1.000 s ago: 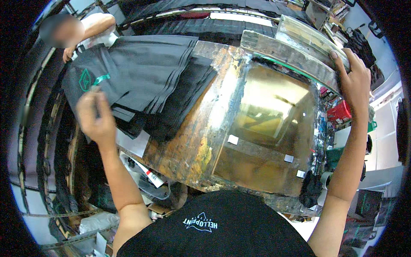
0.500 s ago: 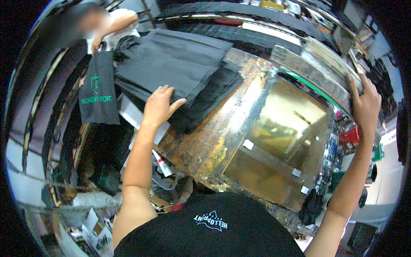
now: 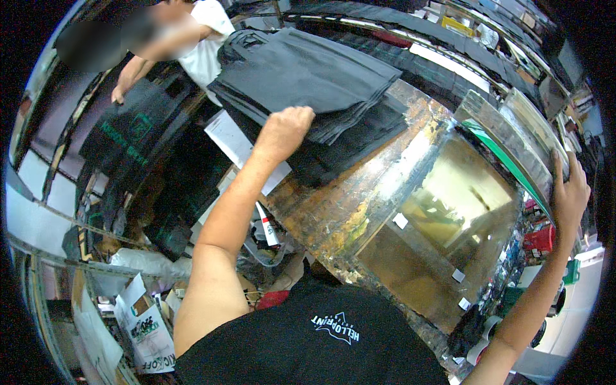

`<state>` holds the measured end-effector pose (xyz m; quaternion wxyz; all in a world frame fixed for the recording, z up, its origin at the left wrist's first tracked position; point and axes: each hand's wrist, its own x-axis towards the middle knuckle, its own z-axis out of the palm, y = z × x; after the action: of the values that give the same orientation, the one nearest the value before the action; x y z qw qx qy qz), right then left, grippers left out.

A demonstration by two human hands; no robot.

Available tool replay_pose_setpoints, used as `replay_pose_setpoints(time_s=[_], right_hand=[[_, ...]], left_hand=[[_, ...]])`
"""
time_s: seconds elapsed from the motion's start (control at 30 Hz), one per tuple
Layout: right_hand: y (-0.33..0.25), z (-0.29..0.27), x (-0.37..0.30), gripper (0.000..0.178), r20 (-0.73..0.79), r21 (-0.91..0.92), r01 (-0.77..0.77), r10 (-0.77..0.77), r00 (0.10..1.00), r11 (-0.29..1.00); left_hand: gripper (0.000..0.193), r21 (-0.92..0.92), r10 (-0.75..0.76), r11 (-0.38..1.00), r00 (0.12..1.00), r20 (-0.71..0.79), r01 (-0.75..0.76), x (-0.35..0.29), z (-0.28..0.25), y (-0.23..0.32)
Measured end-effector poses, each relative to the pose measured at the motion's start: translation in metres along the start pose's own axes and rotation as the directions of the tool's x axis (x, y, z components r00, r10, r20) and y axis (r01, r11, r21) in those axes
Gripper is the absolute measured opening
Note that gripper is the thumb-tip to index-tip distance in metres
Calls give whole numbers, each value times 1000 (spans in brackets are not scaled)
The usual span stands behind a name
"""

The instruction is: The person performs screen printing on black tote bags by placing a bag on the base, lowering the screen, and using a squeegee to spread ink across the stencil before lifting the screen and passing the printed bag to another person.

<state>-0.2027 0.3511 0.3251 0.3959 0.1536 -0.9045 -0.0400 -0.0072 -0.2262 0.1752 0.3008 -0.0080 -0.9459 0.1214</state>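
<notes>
A stack of black cloth tote bags [image 3: 314, 70] with handles lies on the far left part of the worktable. My left hand [image 3: 287, 131] is closed at its near edge, the fingers pinching the top bag's edge. At the right, my right hand [image 3: 570, 186] grips the near end of a raised screen-printing frame [image 3: 510, 138]. The frame is tilted up, with green along its lower edge. Under it lies a flat, shiny brownish printing board [image 3: 436, 212] with small white tabs stuck on it.
Beyond my left arm, a co-worker [image 3: 208, 38] stands at a drying rack [image 3: 58, 151], by a black bag [image 3: 128, 128] with green print. White paper [image 3: 228, 138] lies beside the stack. A red container [image 3: 539, 239] stands near my right forearm. A plastic tub [image 3: 269, 253] sits below the table edge.
My left hand has gone from open fingers over the stack to a closed pinch at its edge. The co-worker's bag has moved to the rack. My right hand stays on the frame.
</notes>
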Motion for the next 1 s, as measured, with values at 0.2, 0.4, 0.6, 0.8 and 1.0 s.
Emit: replay_pose_setpoints(time_s=[0.2, 0.4, 0.6, 0.8, 1.0], right_hand=[[-24, -15, 8, 64, 36, 12, -27, 27, 999, 1000], [-31, -19, 13, 65, -22, 64, -7, 8, 1000, 998], [-30, -19, 14, 66, -105, 86, 5, 4, 994, 996], [-33, -31, 18, 66, 71, 62, -53, 48, 996, 997], [-29, -18, 15, 65, -66, 94, 25, -19, 998, 995]], left_hand=[[21, -86, 95, 991, 989, -110, -105, 49, -58, -4], [29, -397, 329, 880, 937, 116, -259, 59, -36, 115], [31, -691, 431, 722, 788, 439, -11, 69, 17, 280], [42, -759, 525, 642, 782, 335, -106, 50, 93, 432], [78, -884, 592, 415, 802, 81, -217, 20, 93, 445]])
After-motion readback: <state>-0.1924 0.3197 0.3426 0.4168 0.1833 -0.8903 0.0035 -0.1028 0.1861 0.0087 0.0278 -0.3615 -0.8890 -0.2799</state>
